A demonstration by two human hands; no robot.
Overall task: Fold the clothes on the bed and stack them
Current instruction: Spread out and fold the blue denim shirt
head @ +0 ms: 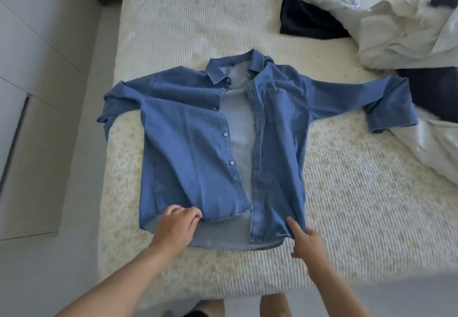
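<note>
A blue denim shirt (193, 148) lies spread face up on the cream bed (359, 192), unbuttoned, with both sleeves out to the sides. Its left sleeve hangs slightly over the bed's edge. My left hand (177, 225) rests on the shirt's lower left hem with its fingers curled on the cloth. My right hand (307, 242) is at the lower right hem; its forefinger and thumb pinch the hem's corner.
A heap of white clothes (401, 29) lies at the back right of the bed, with a dark garment (307, 19) beside it and another dark piece (436, 93) under the shirt's right cuff. Pale floor (49, 143) runs along the bed's left side.
</note>
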